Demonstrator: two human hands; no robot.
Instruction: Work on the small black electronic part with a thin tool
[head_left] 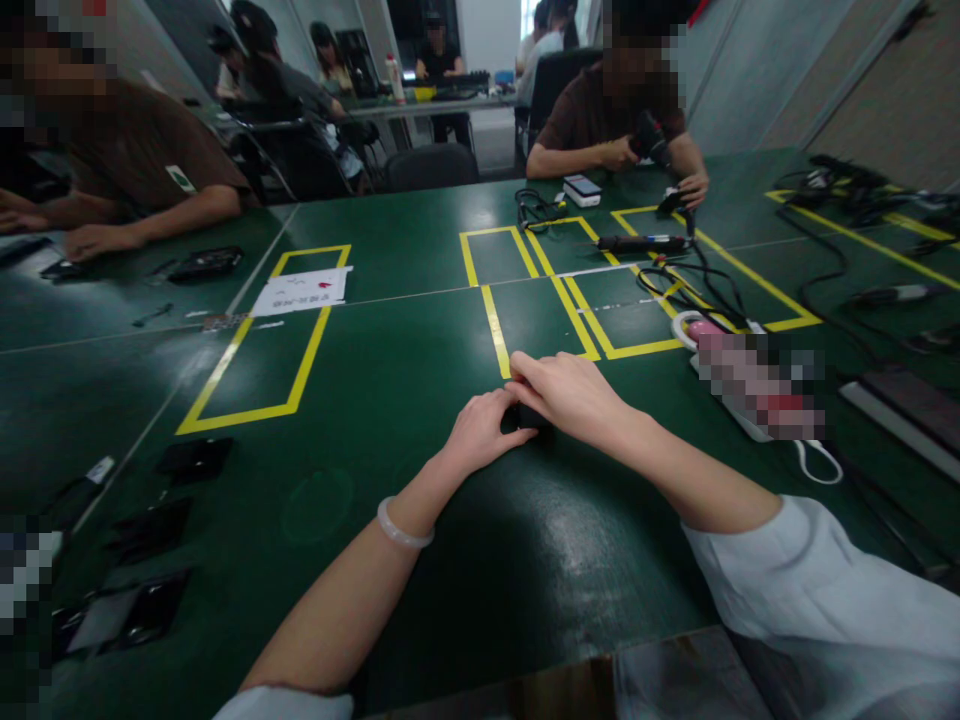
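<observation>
My left hand (484, 430) and my right hand (570, 393) meet on the dark green table (390, 360), just below a yellow taped rectangle (536, 315). Both hands have their fingers curled around a small black object (527, 416), which is mostly hidden between them. A pale bangle (403, 530) circles my left wrist. White sleeves cover both upper arms.
Several black parts (150, 530) lie at the near left. A white power strip (742, 400) and cables sit to the right. A white paper (301, 290) lies in another yellow taped frame. Across the table a person holds a black tool (651, 140); another person's arms rest at far left.
</observation>
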